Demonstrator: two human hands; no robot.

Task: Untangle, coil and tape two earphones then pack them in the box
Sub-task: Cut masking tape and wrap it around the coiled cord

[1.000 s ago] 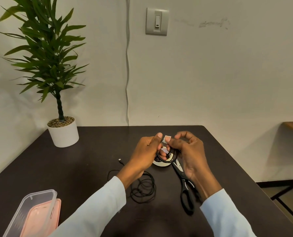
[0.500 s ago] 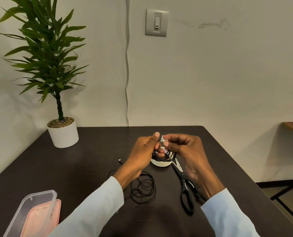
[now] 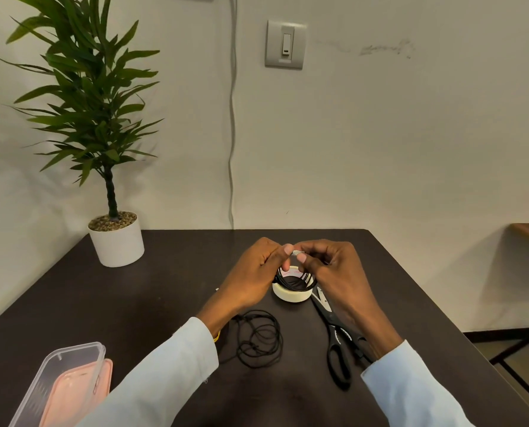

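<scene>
Above the table's middle, my left hand (image 3: 250, 272) and my right hand (image 3: 334, 275) meet, both pinching a small coil of black earphone cable (image 3: 291, 283). A white bit of tape (image 3: 297, 252) sits between my thumbs on the coil's top. The coil hangs just over a white tape roll (image 3: 291, 296) on the table. A second black earphone (image 3: 258, 339) lies loose and tangled under my left wrist. A clear plastic box (image 3: 56, 386) with a pink lid beneath it stands at the near left corner.
Black scissors (image 3: 337, 340) lie to the right of the tape roll, handles toward me, partly under my right forearm. A potted plant (image 3: 115, 238) stands at the table's far left corner. The dark table (image 3: 164, 288) ends at the wall behind.
The tape piece stood free above the coil a second ago; now my fingers have closed it down onto the coil. Both hands drew slightly closer together.
</scene>
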